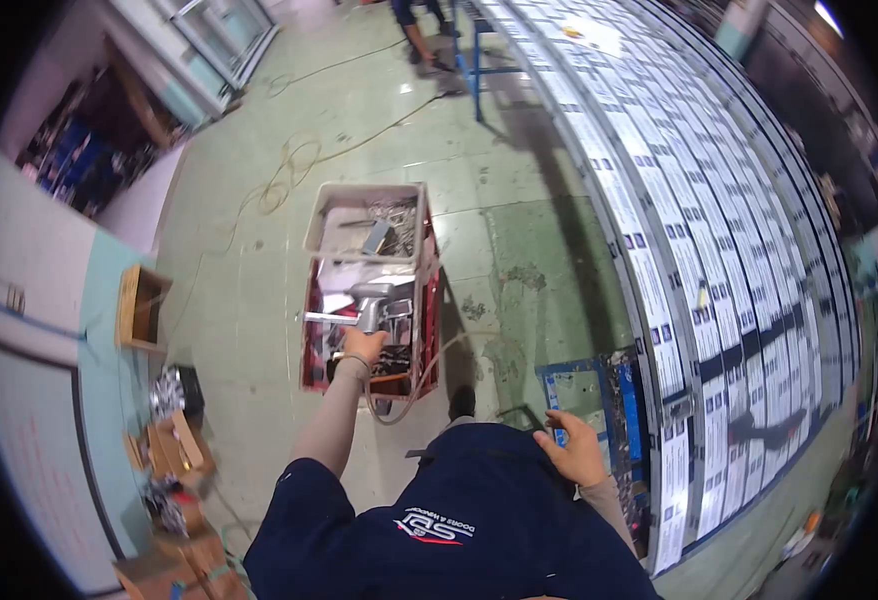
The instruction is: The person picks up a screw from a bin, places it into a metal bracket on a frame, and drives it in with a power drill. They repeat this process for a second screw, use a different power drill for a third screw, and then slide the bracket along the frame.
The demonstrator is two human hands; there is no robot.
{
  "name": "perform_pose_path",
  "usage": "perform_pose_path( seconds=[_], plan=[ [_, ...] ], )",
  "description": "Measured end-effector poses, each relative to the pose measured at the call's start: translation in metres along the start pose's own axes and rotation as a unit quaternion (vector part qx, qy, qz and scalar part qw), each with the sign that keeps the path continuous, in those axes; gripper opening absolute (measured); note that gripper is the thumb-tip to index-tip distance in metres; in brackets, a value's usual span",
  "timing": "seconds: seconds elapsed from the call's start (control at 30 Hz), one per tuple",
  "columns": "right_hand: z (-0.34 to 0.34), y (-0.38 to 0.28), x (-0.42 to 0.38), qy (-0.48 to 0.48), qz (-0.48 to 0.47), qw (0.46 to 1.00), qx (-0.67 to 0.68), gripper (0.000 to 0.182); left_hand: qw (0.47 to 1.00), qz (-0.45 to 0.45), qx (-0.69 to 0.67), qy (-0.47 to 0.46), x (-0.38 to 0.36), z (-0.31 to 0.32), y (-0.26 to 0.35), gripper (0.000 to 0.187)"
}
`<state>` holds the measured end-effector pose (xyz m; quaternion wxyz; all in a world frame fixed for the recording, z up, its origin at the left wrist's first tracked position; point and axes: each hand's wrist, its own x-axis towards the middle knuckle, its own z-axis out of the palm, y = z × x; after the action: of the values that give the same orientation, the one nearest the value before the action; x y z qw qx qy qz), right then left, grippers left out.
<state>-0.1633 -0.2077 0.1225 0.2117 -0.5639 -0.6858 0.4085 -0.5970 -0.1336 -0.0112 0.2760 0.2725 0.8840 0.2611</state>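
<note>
My left hand [364, 347] is wrapped round the handle of a grey pistol-grip air tool [372, 294], held over an open red toolbox [432, 325]. The tool's body points left; its exact kind is hard to make out. A pale hose [429, 367] loops beside my left hand, its joint with the tool hidden. Inside the toolbox lie several hand tools, partly covered by my hand. A white tray [316, 222] with small metal parts and a grey block [377, 237] sits at the toolbox's far end. My right hand [574, 450] hangs near my waist, fingers apart, holding nothing.
A long rack of white-labelled metal profiles [664, 300] stands on my right, with a blue frame [599, 400] beside it. Cardboard boxes [179, 447] and a wooden box [144, 305] line the left wall. A yellow hose [289, 175] snakes over the floor. Another person [421, 35] works ahead.
</note>
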Motion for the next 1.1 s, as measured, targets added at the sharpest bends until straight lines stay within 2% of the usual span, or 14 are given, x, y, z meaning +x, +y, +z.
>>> perform_pose_path(
  seconds=[0.03, 0.07, 0.1, 0.13, 0.2, 0.27, 0.37, 0.43, 0.6, 0.63, 0.67, 0.73, 0.9, 1.1],
  plan=[
    [-0.003, 0.0, -0.001, 0.031, 0.003, 0.999, -0.016, 0.043, 0.98, -0.123, -0.044, -0.147, 0.023, -0.006, 0.01, 0.052],
    [-0.006, 0.006, 0.0, 0.065, 0.013, 0.998, -0.004, 0.037, 0.997, 0.024, 0.069, -0.027, 0.097, 0.035, -0.06, 0.04],
    [-0.015, 0.003, -0.001, 0.123, 0.022, 0.992, -0.022, 0.03, 0.991, -0.083, 0.034, -0.103, 0.116, 0.033, -0.056, 0.051],
    [-0.029, 0.0, -0.006, 0.17, 0.045, 0.984, -0.025, 0.026, 0.989, -0.063, -0.061, -0.118, 0.107, 0.029, -0.038, 0.057],
    [-0.055, 0.013, -0.028, 0.304, 0.07, 0.949, 0.053, 0.022, 0.957, 0.068, 0.279, -0.029, 0.119, 0.021, -0.005, 0.059],
    [-0.073, 0.031, -0.055, 0.454, 0.178, 0.865, 0.12, 0.021, 0.908, 0.238, 0.313, 0.145, 0.079, 0.036, 0.038, 0.058],
    [-0.089, 0.098, -0.09, 0.612, 0.212, 0.744, 0.163, 0.028, 0.925, 0.28, -0.001, -0.259, 0.04, 0.102, 0.081, 0.041],
    [-0.099, 0.153, -0.099, 0.642, 0.258, 0.689, 0.218, 0.039, 0.877, 0.135, -0.044, -0.46, -0.077, 0.141, 0.141, 0.041],
    [-0.136, 0.23, -0.07, 0.529, 0.229, 0.805, 0.143, 0.062, 0.672, 0.102, 0.036, -0.732, -0.275, 0.299, 0.176, 0.059],
    [-0.145, 0.245, -0.058, 0.535, 0.19, 0.822, 0.04, 0.061, 0.746, -0.023, -0.068, -0.662, -0.332, 0.303, 0.192, 0.062],
    [-0.153, 0.258, -0.05, 0.513, 0.202, 0.834, -0.03, 0.056, 0.75, -0.008, 0.0, -0.662, -0.346, 0.335, 0.195, 0.071],
    [-0.159, 0.278, -0.032, 0.472, 0.194, 0.856, 0.081, 0.048, 0.78, -0.053, -0.072, -0.619, -0.383, 0.368, 0.204, 0.071],
    [-0.167, 0.279, -0.019, 0.447, 0.189, 0.874, 0.01, 0.039, 0.859, -0.088, -0.089, -0.497, -0.411, 0.381, 0.219, 0.056],
    [-0.172, 0.29, -0.026, 0.429, 0.165, 0.888, 0.015, 0.034, 0.939, -0.048, -0.016, -0.34, -0.419, 0.412, 0.193, 0.067]
  ],
)
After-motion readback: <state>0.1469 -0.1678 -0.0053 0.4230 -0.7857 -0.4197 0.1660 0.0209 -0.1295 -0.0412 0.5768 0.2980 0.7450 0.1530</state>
